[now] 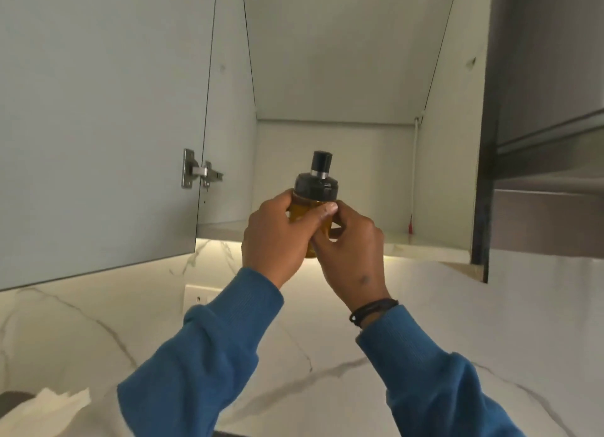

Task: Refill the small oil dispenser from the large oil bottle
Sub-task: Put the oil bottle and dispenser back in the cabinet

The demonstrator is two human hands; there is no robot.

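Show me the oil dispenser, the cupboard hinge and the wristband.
oil dispenser (316,184), head view, on its black cap.
cupboard hinge (200,172), head view, on the metal arm.
wristband (372,310), head view, on the dark cord.

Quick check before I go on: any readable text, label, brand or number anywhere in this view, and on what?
None readable.
Small oil dispenser, held in left hand and right hand: no label or print shows on its black cap or amber body.
Cabinet door, hinge, marble wall: no writing.

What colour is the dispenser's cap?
Black, with a silver band; the dispenser cap shows clearly in the head view.
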